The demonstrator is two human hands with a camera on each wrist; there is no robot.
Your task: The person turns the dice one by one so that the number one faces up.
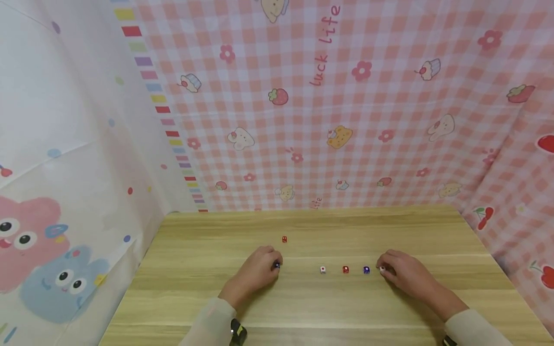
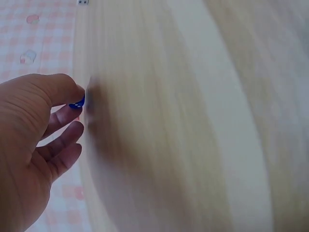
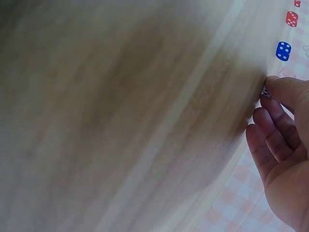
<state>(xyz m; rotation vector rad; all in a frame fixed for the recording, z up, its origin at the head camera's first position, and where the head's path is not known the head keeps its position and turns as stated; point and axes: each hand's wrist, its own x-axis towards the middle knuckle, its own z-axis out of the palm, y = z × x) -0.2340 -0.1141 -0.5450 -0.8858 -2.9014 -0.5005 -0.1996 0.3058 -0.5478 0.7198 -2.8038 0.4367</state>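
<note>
My left hand [image 1: 258, 267] pinches a blue die [image 2: 77, 103] between thumb and fingers, low over the wooden table [image 1: 195, 307]. On the right, my right hand [image 1: 407, 273] pinches a white die [image 3: 265, 92] at the right end of a row. Left of that die stand a blue die [image 1: 366, 270], a red die [image 1: 346, 269] and a white die [image 1: 322, 270], spaced apart. Farther back, just beyond the left hand, lies another red die [image 1: 284, 239]. Fingers partly cover both pinched dice.
Behind the table's far edge hangs a pink checked cloth [image 1: 303, 158] with printed fruit and animals. A white printed sheet [image 1: 86, 168] hangs along the left side, and more pink cloth [image 1: 528, 202] borders the right. A black band [image 1: 237, 332] sits at the left wrist.
</note>
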